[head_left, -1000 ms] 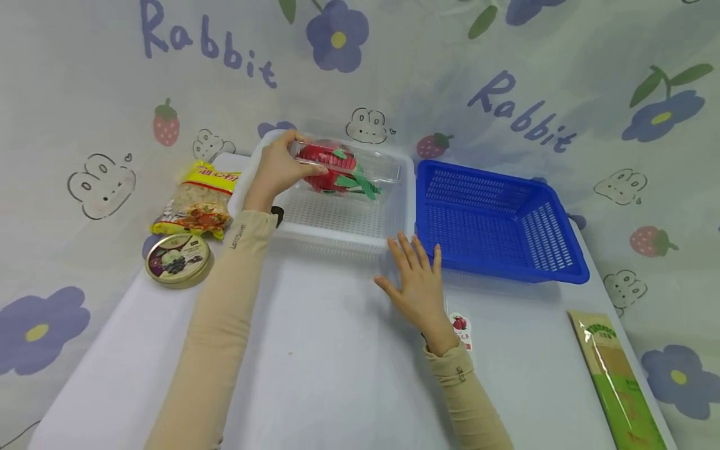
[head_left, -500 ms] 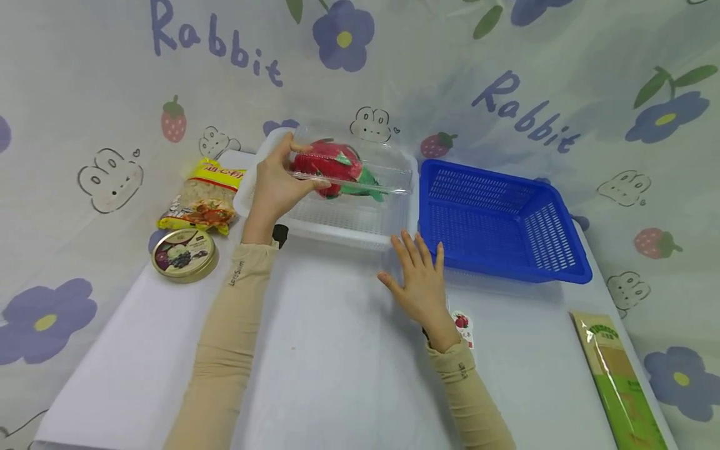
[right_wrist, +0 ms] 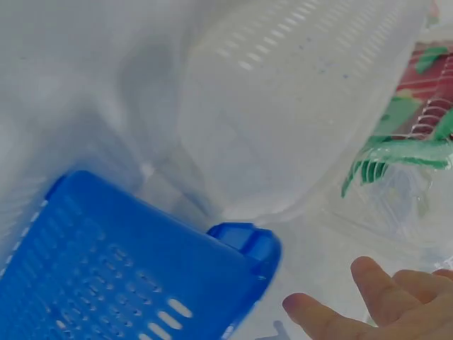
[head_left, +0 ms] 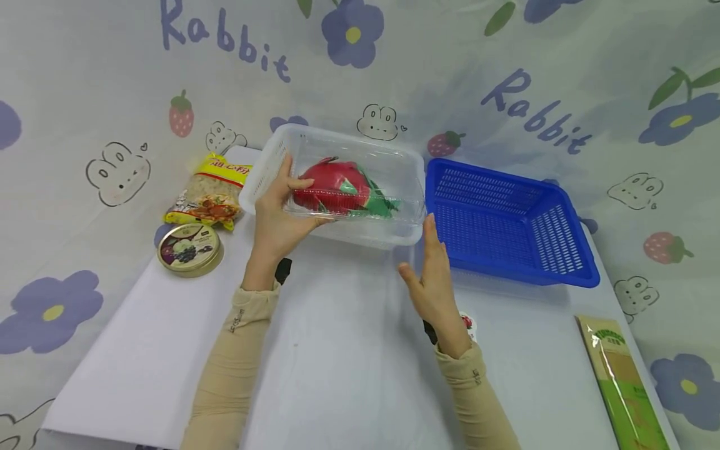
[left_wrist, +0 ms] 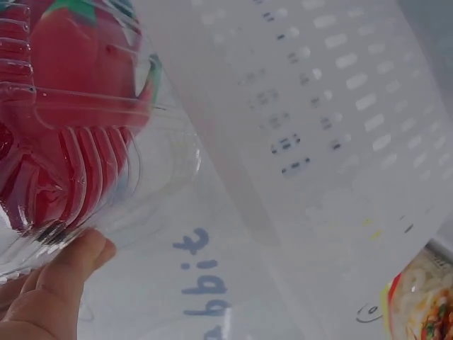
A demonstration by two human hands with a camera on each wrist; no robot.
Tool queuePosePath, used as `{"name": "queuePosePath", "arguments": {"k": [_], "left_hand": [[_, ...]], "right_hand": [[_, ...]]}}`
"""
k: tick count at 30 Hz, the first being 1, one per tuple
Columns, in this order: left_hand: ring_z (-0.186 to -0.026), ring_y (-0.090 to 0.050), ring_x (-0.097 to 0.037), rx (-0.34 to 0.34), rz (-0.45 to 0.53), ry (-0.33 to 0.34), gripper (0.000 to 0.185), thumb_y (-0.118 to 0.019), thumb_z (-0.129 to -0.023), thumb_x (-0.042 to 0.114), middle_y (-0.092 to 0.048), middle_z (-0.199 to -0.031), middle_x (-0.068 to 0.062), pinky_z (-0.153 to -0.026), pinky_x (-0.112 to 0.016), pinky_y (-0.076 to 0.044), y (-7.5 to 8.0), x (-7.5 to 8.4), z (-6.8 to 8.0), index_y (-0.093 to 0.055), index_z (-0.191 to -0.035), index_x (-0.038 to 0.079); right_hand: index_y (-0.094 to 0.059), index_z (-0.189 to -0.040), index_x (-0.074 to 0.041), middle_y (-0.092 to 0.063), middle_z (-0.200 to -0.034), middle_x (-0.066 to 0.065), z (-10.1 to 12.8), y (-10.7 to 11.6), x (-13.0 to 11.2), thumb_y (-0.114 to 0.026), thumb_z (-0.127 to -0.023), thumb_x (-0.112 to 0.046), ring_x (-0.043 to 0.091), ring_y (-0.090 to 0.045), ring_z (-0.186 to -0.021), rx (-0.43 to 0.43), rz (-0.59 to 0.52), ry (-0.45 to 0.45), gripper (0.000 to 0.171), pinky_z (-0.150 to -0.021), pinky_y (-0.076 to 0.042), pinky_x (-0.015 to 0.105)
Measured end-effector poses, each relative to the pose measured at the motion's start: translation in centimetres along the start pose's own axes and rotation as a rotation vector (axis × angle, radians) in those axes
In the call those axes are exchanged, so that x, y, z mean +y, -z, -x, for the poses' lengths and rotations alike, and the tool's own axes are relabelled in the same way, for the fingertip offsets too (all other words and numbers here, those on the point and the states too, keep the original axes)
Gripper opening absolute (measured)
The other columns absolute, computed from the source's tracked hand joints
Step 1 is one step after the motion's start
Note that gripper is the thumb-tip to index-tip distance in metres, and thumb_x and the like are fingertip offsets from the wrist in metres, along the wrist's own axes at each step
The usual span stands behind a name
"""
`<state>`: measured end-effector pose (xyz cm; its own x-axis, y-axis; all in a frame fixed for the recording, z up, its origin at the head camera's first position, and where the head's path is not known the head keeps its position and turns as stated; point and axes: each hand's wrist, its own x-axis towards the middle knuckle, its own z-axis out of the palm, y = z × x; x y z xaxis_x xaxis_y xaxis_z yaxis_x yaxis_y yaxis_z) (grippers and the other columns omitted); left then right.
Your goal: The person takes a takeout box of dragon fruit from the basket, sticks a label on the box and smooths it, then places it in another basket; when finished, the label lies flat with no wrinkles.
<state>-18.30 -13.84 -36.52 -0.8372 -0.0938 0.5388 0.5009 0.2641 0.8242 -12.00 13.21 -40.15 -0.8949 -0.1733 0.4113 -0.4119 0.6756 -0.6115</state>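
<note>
My left hand grips the left end of a clear plastic box, thumb below and fingers on top. Inside lies a red dragon fruit with green scales, seen through the ribbed plastic in both wrist views as well. The box overlaps the white basket in the head view, over its front part. Close to the box's right end, my right hand is held upright with fingers straight and thumb apart, holding nothing. In the right wrist view its fingers point toward the box's lower edge.
A blue basket stands right of the white one. Left are a yellow-edged food packet and a round gold tin. A green and tan packet lies at the right table edge. A small sticker shows behind my right wrist.
My left hand has brought the box with the dragon fruit toward me, from over the basket's back to its front. My right hand has turned edge-on, its fingers now closer together.
</note>
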Motion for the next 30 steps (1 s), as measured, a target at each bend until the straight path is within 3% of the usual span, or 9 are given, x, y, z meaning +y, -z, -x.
{"name": "queuePosePath", "arguments": {"k": [7, 10, 13, 16, 17, 20, 24, 26, 30], "left_hand": [[-0.146, -0.032, -0.018, -0.023, 0.072, -0.044, 0.06, -0.088, -0.057, -0.008, -0.035, -0.156, -0.007, -0.114, -0.045, -0.036, 0.2, 1.0, 2.2, -0.063, -0.111, -0.002], [-0.145, -0.033, -0.024, -0.068, 0.111, -0.076, 0.062, -0.087, -0.053, -0.014, -0.034, -0.156, -0.01, -0.115, -0.042, -0.034, 0.4, 1.5, 3.1, -0.061, -0.109, -0.005], [-0.145, -0.034, -0.027, -0.103, 0.125, -0.121, 0.062, -0.086, -0.052, -0.017, -0.033, -0.156, -0.013, -0.114, -0.037, -0.036, 0.5, 1.9, 3.8, -0.061, -0.108, -0.007], [-0.146, -0.032, -0.028, -0.117, 0.121, -0.187, 0.061, -0.087, -0.05, -0.016, -0.033, -0.155, -0.021, -0.113, -0.03, -0.037, 0.6, 2.3, 4.6, -0.061, -0.105, -0.007], [-0.146, -0.032, -0.029, -0.12, 0.117, -0.213, 0.059, -0.087, -0.051, -0.015, -0.033, -0.154, -0.024, -0.112, -0.029, -0.037, 0.7, 2.4, 4.9, -0.061, -0.103, -0.007], [-0.145, -0.032, -0.032, -0.118, 0.085, -0.287, 0.052, -0.093, -0.06, 0.01, -0.033, -0.152, -0.029, -0.112, -0.027, -0.037, 0.8, 2.8, 5.8, -0.062, -0.1, -0.005], [-0.146, -0.029, -0.035, -0.134, 0.072, -0.344, 0.048, -0.079, -0.075, 0.042, -0.029, -0.153, -0.03, -0.111, -0.028, -0.037, 0.8, 3.2, 7.5, -0.065, -0.1, 0.004], [-0.146, -0.027, -0.037, -0.157, 0.081, -0.347, 0.043, -0.077, -0.078, 0.042, -0.024, -0.154, -0.032, -0.11, -0.027, -0.038, 0.7, 3.3, 8.5, -0.065, -0.101, 0.008], [-0.149, -0.018, -0.037, -0.23, 0.078, -0.28, 0.047, -0.079, -0.074, 0.038, -0.014, -0.158, -0.03, -0.111, -0.024, -0.035, 0.7, 3.5, 10.5, -0.061, -0.107, 0.01]], "right_hand": [[-0.002, -0.157, -0.013, -0.007, -0.164, 0.01, 0.4, 1.5, -1.2, -0.022, -0.085, -0.079, 0.035, -0.011, -0.15, -0.005, -0.19, -0.013, 0.1, -0.117, -0.013, 0.063], [-0.002, -0.157, -0.013, -0.006, -0.164, 0.013, 0.6, 2.1, -1.1, -0.021, -0.085, -0.079, 0.036, -0.014, -0.148, -0.002, -0.245, -0.033, 0.099, -0.115, -0.013, 0.067], [-0.002, -0.157, -0.014, -0.009, -0.162, 0.016, 0.8, 2.7, -1.0, -0.023, -0.086, -0.079, 0.039, -0.033, -0.132, -0.016, -0.301, -0.063, 0.099, -0.11, -0.02, 0.066], [-0.002, -0.157, -0.013, -0.007, -0.162, 0.017, 1.1, 3.2, -0.8, -0.025, -0.087, -0.078, 0.04, -0.028, -0.135, -0.049, -0.347, -0.102, 0.099, -0.11, -0.019, 0.067], [-0.002, -0.157, -0.012, -0.007, -0.162, 0.017, 1.2, 3.4, -0.7, -0.026, -0.087, -0.078, 0.04, -0.027, -0.137, -0.06, -0.368, -0.113, 0.099, -0.11, -0.018, 0.067], [-0.002, -0.157, -0.011, -0.002, -0.163, 0.016, 1.5, 4.0, -0.7, -0.029, -0.089, -0.077, 0.04, -0.002, -0.149, -0.085, -0.443, -0.127, 0.098, -0.112, -0.005, 0.073], [0.001, -0.157, -0.016, -0.006, -0.163, 0.017, 1.7, 4.5, -0.9, -0.035, -0.093, -0.068, 0.043, -0.01, -0.148, -0.113, -0.571, -0.11, 0.09, -0.109, -0.01, 0.075], [0.0, -0.157, -0.018, -0.009, -0.163, 0.016, 1.9, 4.7, -1.1, -0.038, -0.098, -0.057, 0.043, -0.014, -0.148, -0.116, -0.605, -0.107, 0.08, -0.109, -0.013, 0.075], [-0.006, -0.157, -0.017, -0.006, -0.164, 0.009, 2.5, 5.0, -1.5, -0.04, -0.102, -0.024, 0.033, -0.004, -0.151, -0.095, -0.554, -0.129, 0.065, -0.115, -0.005, 0.068]]}}
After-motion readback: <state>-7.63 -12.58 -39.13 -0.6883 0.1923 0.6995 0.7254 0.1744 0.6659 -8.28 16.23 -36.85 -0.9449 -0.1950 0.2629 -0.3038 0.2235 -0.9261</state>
